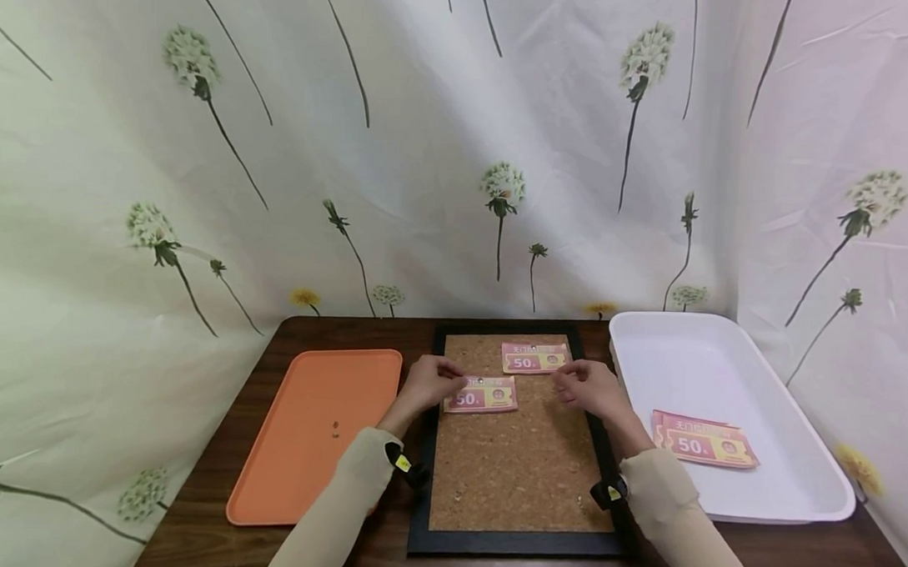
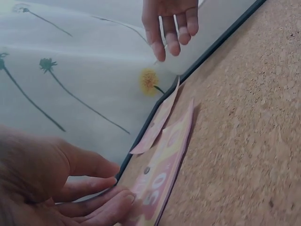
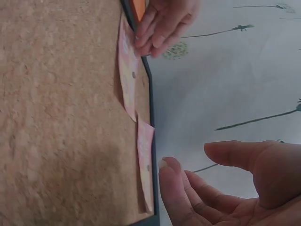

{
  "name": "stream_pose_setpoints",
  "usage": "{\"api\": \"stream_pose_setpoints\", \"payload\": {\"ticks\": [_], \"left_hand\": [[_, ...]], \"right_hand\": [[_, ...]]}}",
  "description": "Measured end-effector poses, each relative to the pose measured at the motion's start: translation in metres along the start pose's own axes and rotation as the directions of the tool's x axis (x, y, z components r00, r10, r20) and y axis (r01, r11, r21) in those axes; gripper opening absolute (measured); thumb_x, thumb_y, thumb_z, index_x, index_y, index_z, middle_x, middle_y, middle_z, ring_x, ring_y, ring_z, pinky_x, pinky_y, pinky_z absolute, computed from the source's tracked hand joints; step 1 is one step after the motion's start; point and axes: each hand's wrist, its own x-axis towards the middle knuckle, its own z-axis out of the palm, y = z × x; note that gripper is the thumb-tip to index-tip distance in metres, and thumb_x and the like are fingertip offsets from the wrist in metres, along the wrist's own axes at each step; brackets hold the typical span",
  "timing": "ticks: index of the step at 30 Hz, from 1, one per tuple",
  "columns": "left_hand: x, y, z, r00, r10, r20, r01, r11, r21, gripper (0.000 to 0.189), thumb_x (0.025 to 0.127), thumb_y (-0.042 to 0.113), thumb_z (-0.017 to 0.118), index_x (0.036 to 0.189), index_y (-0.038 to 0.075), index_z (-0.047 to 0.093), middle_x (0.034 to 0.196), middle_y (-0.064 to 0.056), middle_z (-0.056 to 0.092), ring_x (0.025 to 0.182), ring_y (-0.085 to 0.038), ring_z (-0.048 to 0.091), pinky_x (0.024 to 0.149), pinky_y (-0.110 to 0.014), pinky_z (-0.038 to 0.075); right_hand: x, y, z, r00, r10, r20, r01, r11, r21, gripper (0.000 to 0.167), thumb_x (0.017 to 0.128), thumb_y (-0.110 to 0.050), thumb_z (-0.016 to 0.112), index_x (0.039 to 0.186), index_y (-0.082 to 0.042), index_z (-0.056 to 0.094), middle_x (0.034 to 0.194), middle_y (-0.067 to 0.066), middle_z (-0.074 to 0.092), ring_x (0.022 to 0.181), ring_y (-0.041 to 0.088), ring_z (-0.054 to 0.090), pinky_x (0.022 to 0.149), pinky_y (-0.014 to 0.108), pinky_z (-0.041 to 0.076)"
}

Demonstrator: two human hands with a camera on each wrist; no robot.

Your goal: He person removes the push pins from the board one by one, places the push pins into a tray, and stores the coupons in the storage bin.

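Two pink-and-yellow coupons marked 50 are fixed to a black-framed cork board point(image 1: 518, 478), each with a small pin near its top edge. My left hand point(image 1: 430, 381) is at the upper left of the nearer coupon point(image 1: 487, 404). In the left wrist view, its extended fingertips point(image 2: 126, 197) overlap that coupon's end, with the thumb apart. The farther coupon point(image 1: 535, 364) lies up and to the right. Beside its lower right corner hovers my right hand point(image 1: 596, 393). Its thumb and fingers are spread with nothing between them in the right wrist view.
Left of the board lies an orange tray point(image 1: 305, 453) holding a few tiny pieces point(image 1: 335, 429). A white tray point(image 1: 777, 495) at the right holds a stack of coupons point(image 1: 704, 440). Small shiny bits point(image 1: 457, 496) sit low on the cork. A dandelion-print curtain point(image 1: 426, 232) hangs behind.
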Motion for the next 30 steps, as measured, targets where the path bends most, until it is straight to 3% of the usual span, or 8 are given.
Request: {"api": "stream_pose_setpoints", "payload": {"ticks": [5, 14, 23, 30], "left_hand": [[0.003, -0.003, 0.007, 1.000, -0.023, 0.013, 0.023, 1.000, -0.011, 0.020, 0.096, 0.019, 0.074, 0.111, 0.006, 0.078, 0.106, -0.013, 0.075, 0.088, -0.019, 0.069, 0.074, -0.031, 0.057], [0.006, -0.004, 0.014, 1.000, -0.020, -0.014, 0.020, 1.000, -0.021, 0.017, 0.097, 0.020, 0.074, 0.106, 0.007, 0.080, 0.109, -0.012, 0.076, 0.091, -0.018, 0.070, 0.075, -0.030, 0.057], [0.009, 0.001, 0.018, 0.999, -0.032, -0.008, 0.031, 0.997, -0.070, 0.017, 0.096, 0.015, 0.073, 0.107, 0.003, 0.079, 0.099, -0.014, 0.077, 0.079, -0.013, 0.071, 0.068, -0.025, 0.056], [0.010, 0.004, 0.021, 1.000, -0.025, 0.007, 0.025, 0.998, -0.066, 0.018, 0.094, 0.018, 0.076, 0.107, 0.005, 0.079, 0.104, -0.013, 0.078, 0.088, -0.017, 0.071, 0.075, -0.031, 0.058]], "right_hand": [[0.003, 0.005, 0.008, 0.999, 0.032, -0.005, -0.032, 0.999, -0.021, 0.033, 0.104, -0.020, 0.061, 0.125, 0.006, 0.065, 0.107, 0.023, 0.075, 0.078, 0.015, 0.073, 0.078, 0.038, 0.064], [0.008, 0.011, 0.022, 0.999, 0.048, 0.007, -0.048, 0.999, 0.023, 0.034, 0.102, -0.017, 0.061, 0.125, 0.009, 0.064, 0.104, 0.023, 0.076, 0.080, 0.019, 0.075, 0.075, 0.035, 0.064], [0.012, 0.013, 0.035, 0.998, 0.058, 0.027, -0.059, 0.998, 0.034, 0.030, 0.103, -0.016, 0.062, 0.121, 0.008, 0.067, 0.103, 0.022, 0.078, 0.077, 0.016, 0.075, 0.071, 0.031, 0.063], [0.015, 0.015, 0.042, 0.998, 0.060, 0.027, -0.061, 0.998, 0.026, 0.030, 0.102, -0.014, 0.061, 0.121, 0.009, 0.068, 0.103, 0.022, 0.078, 0.077, 0.017, 0.076, 0.071, 0.033, 0.064]]}}
